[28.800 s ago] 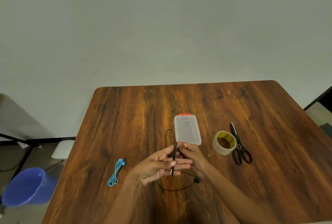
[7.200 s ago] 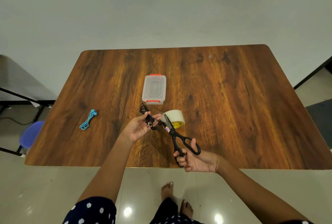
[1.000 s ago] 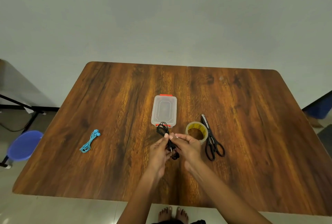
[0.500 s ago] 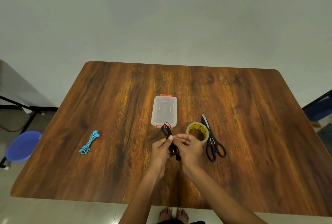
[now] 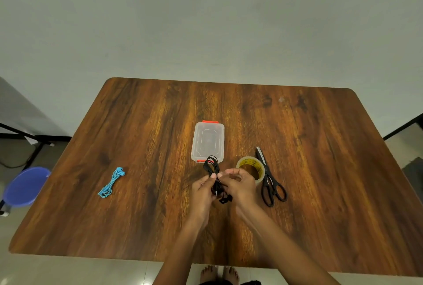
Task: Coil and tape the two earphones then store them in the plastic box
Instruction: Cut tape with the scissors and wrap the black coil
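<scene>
A coiled black earphone is held upright between both hands just in front of the plastic box. My left hand pinches the bundle at its middle. My right hand pinches the same spot from the right; any tape there is too small to see. The earbuds and plug hang below the fingers. The clear plastic box with orange clips lies closed at the table's middle. A coiled blue earphone lies on the table to the left, apart from both hands.
A roll of clear tape stands just right of my right hand, and black scissors lie beside it. The wooden table fills the view. A blue stool stands off the table's left edge.
Both hands keep pinching the black bundle and have shifted only slightly in the last second. Earlier, the scissors were in my right hand; they now lie on the table.
</scene>
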Tool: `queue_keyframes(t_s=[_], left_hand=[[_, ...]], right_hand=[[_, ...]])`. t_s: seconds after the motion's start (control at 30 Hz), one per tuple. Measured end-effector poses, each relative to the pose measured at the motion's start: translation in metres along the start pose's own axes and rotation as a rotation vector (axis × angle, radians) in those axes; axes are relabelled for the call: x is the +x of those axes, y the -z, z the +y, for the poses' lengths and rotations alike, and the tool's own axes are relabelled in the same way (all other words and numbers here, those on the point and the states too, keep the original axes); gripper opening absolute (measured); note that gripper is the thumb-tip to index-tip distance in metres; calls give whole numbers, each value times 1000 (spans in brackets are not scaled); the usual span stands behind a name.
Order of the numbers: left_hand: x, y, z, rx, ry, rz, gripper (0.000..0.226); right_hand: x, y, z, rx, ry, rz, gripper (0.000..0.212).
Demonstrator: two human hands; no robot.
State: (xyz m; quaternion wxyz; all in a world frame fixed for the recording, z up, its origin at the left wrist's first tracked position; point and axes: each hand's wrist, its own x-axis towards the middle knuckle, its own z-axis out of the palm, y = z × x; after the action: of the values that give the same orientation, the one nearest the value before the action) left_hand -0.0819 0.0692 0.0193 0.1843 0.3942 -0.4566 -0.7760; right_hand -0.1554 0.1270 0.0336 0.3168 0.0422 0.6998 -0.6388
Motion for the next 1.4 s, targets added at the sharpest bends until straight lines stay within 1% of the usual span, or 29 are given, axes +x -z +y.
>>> queue_keyframes(t_s=[0.07,0.17,0.27,0.4,0.53,0.67,0.77,0.83,0.97,1.03,1.13,1.23,1.33,1.4], left_hand=[[-1,0,-2,25,-18,5,26],[-2,-1,-3,34,-37,18,26],[-2,-1,-3,50,-46,18,26],[-1,0,-1,56,-54,-40,26],[0,1,2,80,-26,-81,27],[4,3,2,95,3,-122,29],[6,1,3,77,56,-106,28],[7,-1,2,106,59,-106,30],[6,-6,2,137,8,-92,32],[6,-8,2,175,-16,-103,33],[8,-8,1,252,-58,-120,36],[9,-2,-5,367,-156,-192,45],[10,4,-4,544,-235,-249,38],[11,8,0,629,-219,-297,36]], right_hand=[[1,1,-3,41,-64,-25,17],[4,4,-6,111,-154,-65,32],[9,12,-10,86,-243,-137,29],[17,18,-16,59,-346,-231,26],[18,24,-19,47,-354,-298,13],[17,30,-20,-4,-344,-357,11],[15,32,-21,2,-312,-363,7],[14,33,-20,35,-307,-379,8],[13,31,-18,226,-385,-423,24],[10,30,-18,291,-409,-429,21],[10,32,-17,273,-397,-432,13],[11,34,-14,285,-393,-449,15],[12,36,-12,277,-381,-453,19],[13,36,-11,273,-364,-453,19]])
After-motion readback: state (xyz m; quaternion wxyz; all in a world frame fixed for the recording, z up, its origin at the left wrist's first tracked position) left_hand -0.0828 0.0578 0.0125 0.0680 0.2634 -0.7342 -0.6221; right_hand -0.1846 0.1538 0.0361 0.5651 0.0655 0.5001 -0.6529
